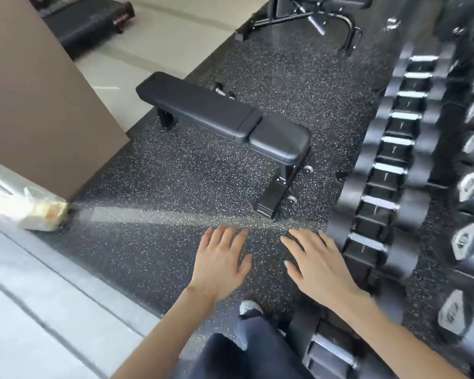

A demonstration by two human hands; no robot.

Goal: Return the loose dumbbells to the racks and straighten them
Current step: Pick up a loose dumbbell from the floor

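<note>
2 hands, left hand (219,262) and right hand (316,265), spread empty beside racked dumbbells (386,170); end-cap writing (470,185) blurred, unreadable.

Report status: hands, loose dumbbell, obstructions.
Both open and empty: left hand, right hand. One loose dumbbell on floor beyond flat bench, partly hidden. Bench stands between. Other racked dumbbells at right.
</note>
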